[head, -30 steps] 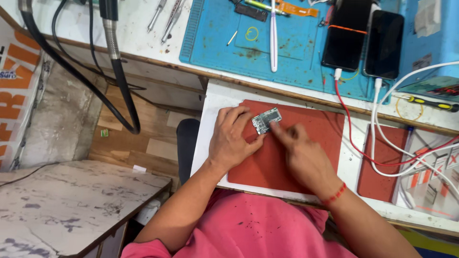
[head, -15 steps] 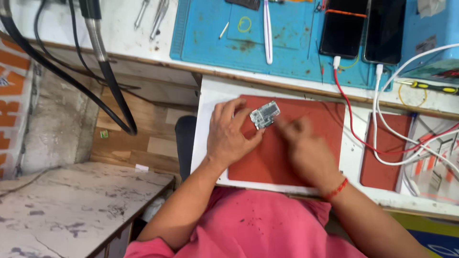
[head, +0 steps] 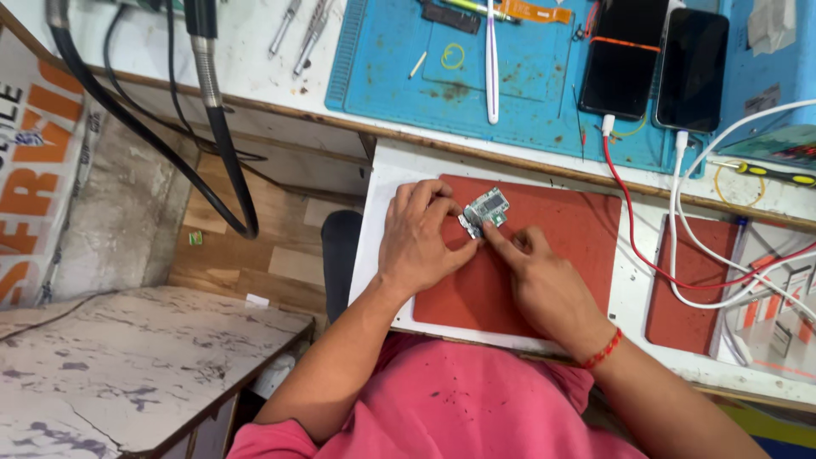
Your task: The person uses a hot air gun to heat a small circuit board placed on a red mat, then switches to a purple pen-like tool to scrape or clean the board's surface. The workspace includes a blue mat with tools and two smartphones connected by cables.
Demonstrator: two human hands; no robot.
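— What's the layout, biggest first?

— The bench (head: 255,68) runs along the top, with a blue work mat (head: 527,93) on it. Nearer the person sits a white board (head: 387,221) carrying a red mat (head: 552,255). Two dark phones (head: 659,64) lie at the blue mat's right end, plugged into a red cable (head: 633,229) and white cables (head: 688,246).

— And the hands?

— The left hand (head: 421,242) lies on the red mat, fingers curled, thumb and fingertips pinching the left edge of a small circuit board (head: 486,206). The right hand (head: 544,276) points its forefinger at the board's lower edge, the other fingers folded in.

— Where is that board?

— On the red mat, near its upper left corner, between the two hands.

— Anything different from a moment ago?

— Half a second back the right hand was blurred in motion; now it is sharp, fingertip against the board. The board has barely shifted, and the left hand has kept its pinch.
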